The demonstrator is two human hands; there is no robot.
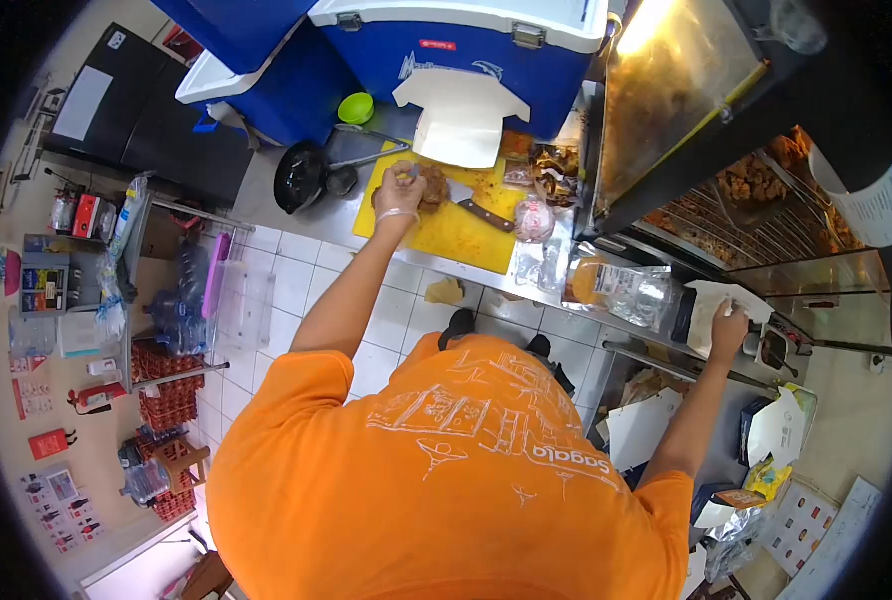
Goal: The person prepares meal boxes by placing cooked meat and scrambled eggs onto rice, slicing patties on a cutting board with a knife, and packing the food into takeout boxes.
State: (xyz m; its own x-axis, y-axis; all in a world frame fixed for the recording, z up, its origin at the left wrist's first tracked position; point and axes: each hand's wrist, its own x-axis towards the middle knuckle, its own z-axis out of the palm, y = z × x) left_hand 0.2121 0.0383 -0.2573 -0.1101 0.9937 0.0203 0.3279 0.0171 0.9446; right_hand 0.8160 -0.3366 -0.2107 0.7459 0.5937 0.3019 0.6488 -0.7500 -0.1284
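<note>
A browned piece of meat, which looks like fried chicken (434,187), lies on the yellow cutting board (446,238). My left hand (402,192), with a thin clear glove cuff at the wrist, is closed over its left side. Right beside the meat lies a knife (487,214), its brown handle pointing right. Far to the right, my right hand (730,330) pinches the edge of an open white paper box (707,306). Another open paper box (456,135) stands at the back edge of the board.
Blue coolers (466,65) line the back. A black pan (301,178) and a green bowl (356,108) are at the left. A wrapped bundle (534,218) sits by the knife handle. A lit glass display case (686,100) with food stands at the right.
</note>
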